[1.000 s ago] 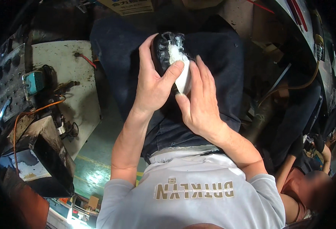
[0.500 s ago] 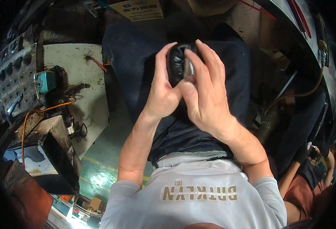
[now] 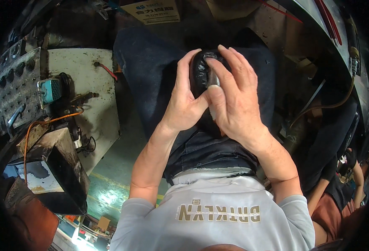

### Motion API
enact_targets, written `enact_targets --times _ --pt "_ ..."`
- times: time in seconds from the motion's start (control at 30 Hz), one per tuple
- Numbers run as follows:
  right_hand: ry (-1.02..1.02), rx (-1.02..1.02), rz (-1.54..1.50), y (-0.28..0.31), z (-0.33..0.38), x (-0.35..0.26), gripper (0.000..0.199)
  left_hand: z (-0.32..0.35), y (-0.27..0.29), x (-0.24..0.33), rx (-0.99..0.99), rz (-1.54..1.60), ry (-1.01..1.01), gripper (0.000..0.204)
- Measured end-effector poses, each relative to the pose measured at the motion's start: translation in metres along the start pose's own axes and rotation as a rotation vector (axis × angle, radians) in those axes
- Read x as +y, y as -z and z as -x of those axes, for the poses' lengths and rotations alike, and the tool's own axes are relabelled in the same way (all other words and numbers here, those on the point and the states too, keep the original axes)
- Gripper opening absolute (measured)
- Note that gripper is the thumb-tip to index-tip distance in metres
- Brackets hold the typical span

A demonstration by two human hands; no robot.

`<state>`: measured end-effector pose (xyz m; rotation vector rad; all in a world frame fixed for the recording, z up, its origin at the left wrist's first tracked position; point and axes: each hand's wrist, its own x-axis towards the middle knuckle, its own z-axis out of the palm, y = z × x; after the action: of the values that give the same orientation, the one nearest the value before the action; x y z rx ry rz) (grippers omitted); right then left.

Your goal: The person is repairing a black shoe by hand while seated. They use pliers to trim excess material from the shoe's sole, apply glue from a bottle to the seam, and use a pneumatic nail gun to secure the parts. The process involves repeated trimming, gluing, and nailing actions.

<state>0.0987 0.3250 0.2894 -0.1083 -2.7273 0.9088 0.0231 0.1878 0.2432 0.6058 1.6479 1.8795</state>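
Above my lap, both hands close round a glossy black rounded piece (image 3: 200, 73) with a creased, folded surface; its exact kind I cannot make out. My left hand (image 3: 184, 100) grips its left side, fingers along the outer edge and thumb reaching across the near end. On the right side, my right hand (image 3: 236, 92) wraps over it, with the index finger bent onto the top. A pale, shiny strip (image 3: 214, 78) shows between that finger and the thumb. My palms and fingers hide much of the black piece's right side and underside.
To the left stands a stained pale tabletop (image 3: 102, 79) with a teal box-shaped device (image 3: 50, 91), an orange cable (image 3: 63, 117) and a knobbed control panel (image 3: 19, 79). Cardboard boxes (image 3: 157, 11) lie at the far side. Another person's arm (image 3: 358, 178) shows at the lower right.
Both hands and the black piece have shifted slightly right and nearer to me. More of the pale strip's near end shows under my right thumb.
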Motion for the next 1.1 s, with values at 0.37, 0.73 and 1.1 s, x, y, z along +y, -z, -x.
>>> enact_targets --times 0.37,0.73,1.1 --pt "-0.031 -0.006 -0.077 0.003 0.002 0.006 0.040 0.000 -0.002 0.005 -0.028 -0.046 0.024 0.077" --pt "-0.022 0.061 -0.098 0.004 0.003 0.003 0.052 -0.005 -0.007 0.007 0.001 -0.059 0.040 0.090" --pt "0.037 0.295 -0.139 0.098 -0.010 0.032 0.035 0.006 0.002 0.010 0.161 0.380 0.162 0.073"
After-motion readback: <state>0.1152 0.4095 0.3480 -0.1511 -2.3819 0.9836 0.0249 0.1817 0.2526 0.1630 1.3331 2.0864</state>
